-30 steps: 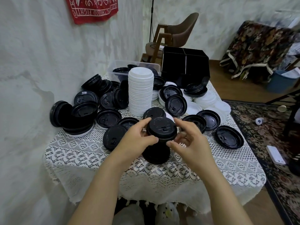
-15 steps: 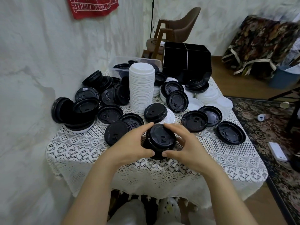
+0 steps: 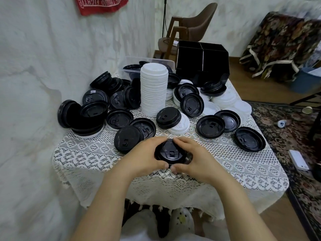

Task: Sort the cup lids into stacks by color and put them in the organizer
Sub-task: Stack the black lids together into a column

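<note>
A short stack of black lids rests on the lace tablecloth near the front. My left hand cups its left side and my right hand its right, thumbs meeting at the front. A tall stack of white lids stands mid-table. Several loose black lids lie scattered around, with loose white lids at the right. The black organizer stands at the back right.
A clear plastic bin with lids sits behind the white stack. A wall runs along the left. A brown chair stands beyond the table. A patterned rug with small items lies to the right.
My hands lowered the held black lids from above the table onto the stack below and now press around it with thumbs together.
</note>
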